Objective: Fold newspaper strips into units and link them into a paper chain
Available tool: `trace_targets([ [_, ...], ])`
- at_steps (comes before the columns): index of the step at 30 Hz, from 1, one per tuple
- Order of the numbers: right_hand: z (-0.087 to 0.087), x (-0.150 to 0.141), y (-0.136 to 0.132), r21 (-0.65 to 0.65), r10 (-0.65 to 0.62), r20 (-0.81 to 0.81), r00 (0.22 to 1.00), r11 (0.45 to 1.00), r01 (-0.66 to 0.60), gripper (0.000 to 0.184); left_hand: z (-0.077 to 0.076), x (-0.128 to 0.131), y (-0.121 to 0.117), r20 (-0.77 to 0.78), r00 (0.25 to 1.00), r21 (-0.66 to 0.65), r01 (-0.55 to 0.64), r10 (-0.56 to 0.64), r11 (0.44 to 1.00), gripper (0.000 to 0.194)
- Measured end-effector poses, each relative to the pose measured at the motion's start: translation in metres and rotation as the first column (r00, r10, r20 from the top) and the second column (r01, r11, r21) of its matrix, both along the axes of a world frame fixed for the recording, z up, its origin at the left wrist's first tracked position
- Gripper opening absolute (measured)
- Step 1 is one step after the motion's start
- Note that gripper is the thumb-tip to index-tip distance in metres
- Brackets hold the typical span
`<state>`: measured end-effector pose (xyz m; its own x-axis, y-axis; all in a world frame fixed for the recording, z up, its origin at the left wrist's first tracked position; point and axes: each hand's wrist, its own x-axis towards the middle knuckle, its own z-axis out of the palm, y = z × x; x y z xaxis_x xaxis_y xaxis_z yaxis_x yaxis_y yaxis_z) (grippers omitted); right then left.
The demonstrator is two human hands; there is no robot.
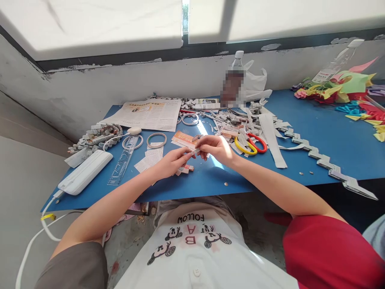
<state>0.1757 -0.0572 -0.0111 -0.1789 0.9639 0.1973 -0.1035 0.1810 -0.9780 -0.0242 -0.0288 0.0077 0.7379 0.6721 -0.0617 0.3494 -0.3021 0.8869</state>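
Between my two hands is a small folded paper strip (195, 152), held above the blue table. My left hand (175, 161) pinches its left end, while the bent fingers of my right hand (214, 147) close on the other end. Just under my left hand lie several folded paper pieces (184, 170) with orange and white print. Behind the hands rests an orange printed paper (184, 139). Cut newsprint slips (149, 159) lie left of my left hand. To the right of my right hand are scissors (251, 145) with yellow and red handles.
A clear stencil ruler (122, 162), tape rolls (157, 140) and a white power strip (86, 172) occupy the left. Newspaper (150, 114) lies behind. A folded-paper chain (323, 161) reaches over the right table edge. Bottles (233, 82) and coloured paper flowers (337, 86) stand at the back.
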Motion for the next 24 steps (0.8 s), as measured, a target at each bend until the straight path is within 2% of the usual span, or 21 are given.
trace_targets([
  [3,-0.003,0.007,0.001,0.05,0.09,0.063,0.994,0.994,-0.093,0.011,0.001,-0.001,0.001,-0.012,1.0,0.01,0.01,-0.01,1.0,0.035],
  [6,-0.005,0.01,0.002,0.049,0.098,0.138,0.986,0.993,-0.105,0.019,0.001,-0.002,0.001,-0.016,0.999,0.001,0.042,-0.042,0.999,0.033],
  [11,-0.006,0.006,0.001,0.067,0.028,0.235,0.971,0.997,-0.045,0.019,0.001,-0.002,-0.003,-0.068,0.996,0.09,0.06,-0.054,0.994,0.028],
  [14,-0.005,0.001,-0.003,0.212,-0.114,0.356,0.928,0.976,0.039,0.014,0.0,-0.001,-0.004,-0.087,0.996,0.133,0.035,-0.023,0.991,0.027],
  [17,-0.005,-0.003,-0.008,0.463,-0.296,0.442,0.847,0.884,0.067,0.01,-0.002,0.002,-0.003,-0.079,0.997,0.152,-0.004,0.017,0.988,0.03],
  [19,-0.005,-0.004,-0.01,0.599,-0.336,0.464,0.82,0.801,-0.01,0.008,-0.004,0.003,-0.001,-0.056,0.998,0.163,-0.018,0.027,0.987,0.031],
  [22,-0.004,-0.002,-0.009,0.68,-0.267,0.498,0.825,0.71,-0.181,0.008,-0.006,0.003,0.001,-0.032,0.999,0.183,-0.008,0.014,0.983,0.032],
  [24,-0.004,0.0,-0.007,0.679,-0.196,0.509,0.838,0.69,-0.251,0.011,-0.006,0.002,0.003,-0.034,0.999,0.187,0.0,0.006,0.982,0.033],
])
